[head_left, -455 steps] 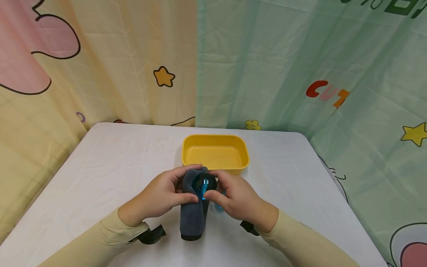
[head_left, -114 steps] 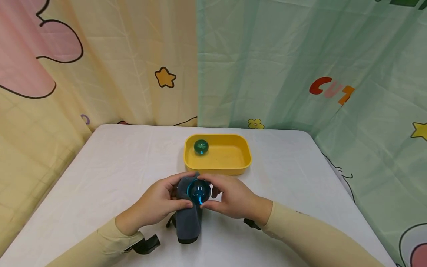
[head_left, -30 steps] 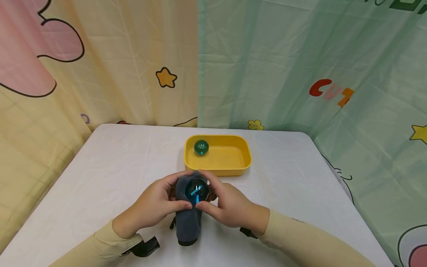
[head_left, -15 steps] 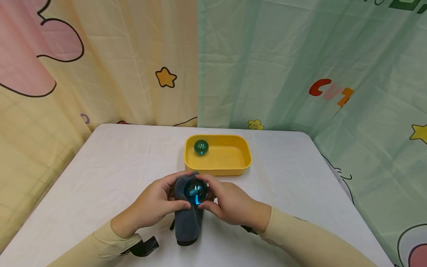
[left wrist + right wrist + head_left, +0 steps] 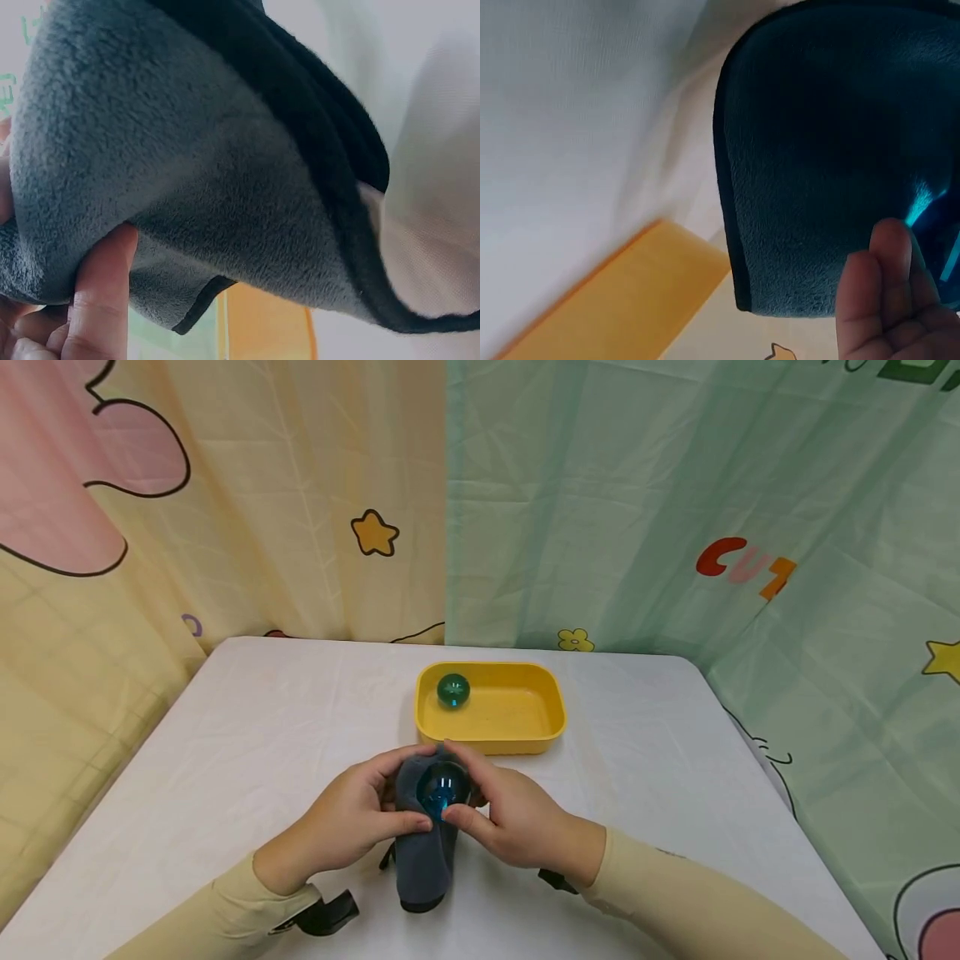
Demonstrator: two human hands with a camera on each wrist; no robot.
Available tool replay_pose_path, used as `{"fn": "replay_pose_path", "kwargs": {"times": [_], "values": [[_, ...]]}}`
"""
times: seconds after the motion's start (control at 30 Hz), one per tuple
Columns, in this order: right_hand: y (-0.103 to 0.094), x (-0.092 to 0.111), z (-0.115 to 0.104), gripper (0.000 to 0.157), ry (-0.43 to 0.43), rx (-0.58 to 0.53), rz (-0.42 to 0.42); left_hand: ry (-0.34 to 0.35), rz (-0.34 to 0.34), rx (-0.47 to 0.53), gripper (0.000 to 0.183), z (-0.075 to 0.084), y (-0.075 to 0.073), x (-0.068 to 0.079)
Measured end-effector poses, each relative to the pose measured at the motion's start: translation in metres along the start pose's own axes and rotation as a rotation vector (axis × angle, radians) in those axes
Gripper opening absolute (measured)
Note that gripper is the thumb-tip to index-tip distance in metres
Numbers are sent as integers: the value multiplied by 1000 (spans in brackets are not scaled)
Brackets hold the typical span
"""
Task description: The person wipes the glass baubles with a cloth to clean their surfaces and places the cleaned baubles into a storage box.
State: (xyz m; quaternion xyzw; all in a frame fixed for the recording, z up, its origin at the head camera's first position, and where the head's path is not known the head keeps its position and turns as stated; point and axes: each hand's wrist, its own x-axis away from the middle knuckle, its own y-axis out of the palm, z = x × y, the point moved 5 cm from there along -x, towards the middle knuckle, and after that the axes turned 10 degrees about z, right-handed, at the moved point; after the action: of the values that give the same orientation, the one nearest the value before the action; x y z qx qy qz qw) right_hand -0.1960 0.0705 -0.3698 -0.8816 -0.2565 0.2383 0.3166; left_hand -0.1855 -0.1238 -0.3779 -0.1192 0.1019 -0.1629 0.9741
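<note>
In the head view a transparent blue ball [image 5: 442,782] is cradled in a grey fleece cloth [image 5: 422,870] with dark edging. My left hand [image 5: 341,822] grips the cloth, its thumb at the ball's near left side. My right hand [image 5: 525,817] holds the ball from the right, thumb on its near side and index finger round its far side. The left wrist view shows folded cloth [image 5: 202,165] pinched in the left fingers [image 5: 105,296]. In the right wrist view, fingertips [image 5: 891,251] lie against the ball [image 5: 946,259], cloth behind it. Part of the ball is hidden by cloth and fingers.
Just beyond the hands stands a yellow tray [image 5: 525,706] with a green transparent ball [image 5: 453,691] at its left. White cloth covers the table [image 5: 300,693]. Patterned curtains [image 5: 585,510] hang behind and to the sides. Dark straps [image 5: 326,916] sit at the wrists.
Earlier the tray was empty and a dark ball was in the cloth; a green ball now lies in the tray. Lately the right fingers have shifted over the blue ball, whose reflections changed.
</note>
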Motion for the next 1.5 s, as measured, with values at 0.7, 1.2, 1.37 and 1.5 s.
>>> {"fn": "replay_pose_path", "kwargs": {"times": [0.7, 1.2, 1.37, 1.5], "values": [[2, 0, 2, 37, 77, -44, -33, -11, -6, 23, 76, 0, 2, 1], [0, 3, -6, 73, -127, 123, 0, -14, 20, -48, 77, -4, -1, -1], [-2, 2, -3, 69, -68, 116, -4, -4, 8, -14, 75, -1, -1, 0], [-3, 1, 0, 57, 8, 57, -20, -14, -4, 13, 76, -1, 0, 1]]}}
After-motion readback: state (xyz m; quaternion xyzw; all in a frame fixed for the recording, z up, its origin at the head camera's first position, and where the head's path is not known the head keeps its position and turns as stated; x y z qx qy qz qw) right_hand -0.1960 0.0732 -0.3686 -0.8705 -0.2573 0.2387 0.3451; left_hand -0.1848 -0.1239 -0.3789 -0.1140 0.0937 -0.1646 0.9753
